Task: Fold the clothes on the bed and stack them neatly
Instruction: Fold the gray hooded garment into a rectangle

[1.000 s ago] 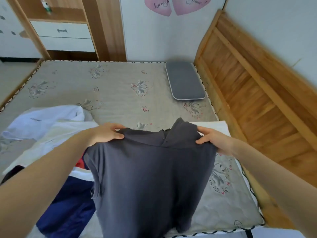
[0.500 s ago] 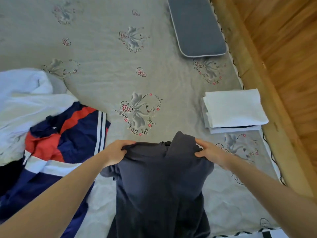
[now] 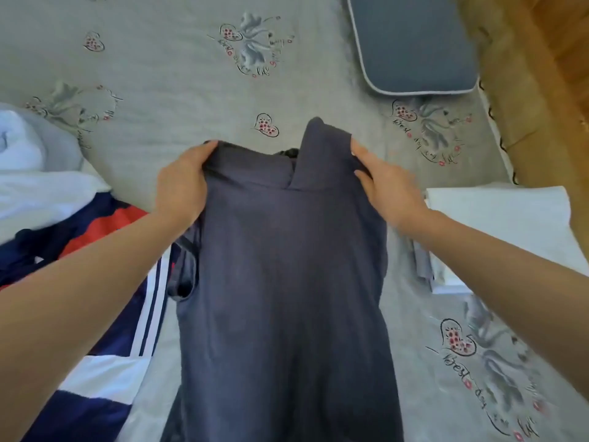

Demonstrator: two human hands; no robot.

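Observation:
A dark grey sleeveless top (image 3: pixel 287 275) hangs lengthwise in front of me over the bed (image 3: pixel 178 100). My left hand (image 3: pixel 183 183) grips its left shoulder and my right hand (image 3: pixel 387 183) grips its right shoulder, next to a raised fold of fabric. A navy, red and white striped garment (image 3: pixel 105 346) lies crumpled at the left, partly under my left forearm. Above it sits a white garment (image 3: pixel 38 186). A folded white piece (image 3: pixel 497 224) rests at the right, behind my right forearm.
A dark grey pillow (image 3: pixel 414 43) lies at the far right of the bed. The wooden bed frame (image 3: pixel 541 90) runs along the right side. The grey bedsheet carries heart and flower prints.
My view has dropped from the room to the bed surface. Both hands have carried the dark top forward and spread its shoulders apart; it now hangs flatter and wider.

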